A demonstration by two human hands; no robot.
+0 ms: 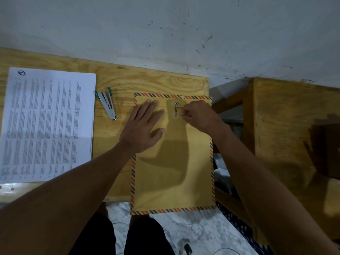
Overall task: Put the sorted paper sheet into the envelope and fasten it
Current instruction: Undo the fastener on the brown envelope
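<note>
Brown string-tie envelope with striped border (173, 162) on wooden tabletop (114, 80), near edge overhanging. Left hand (143, 126) open, flat, pinning it. Right hand (200, 116) pinching thin closure string (179, 110) at two round buttons. Risk: loose tension, string slipping off.

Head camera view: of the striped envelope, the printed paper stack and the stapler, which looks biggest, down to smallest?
1. Printed paper stack and envelope: look alike in size, too close to rank.
2. Stapler: clearly smallest.
</note>
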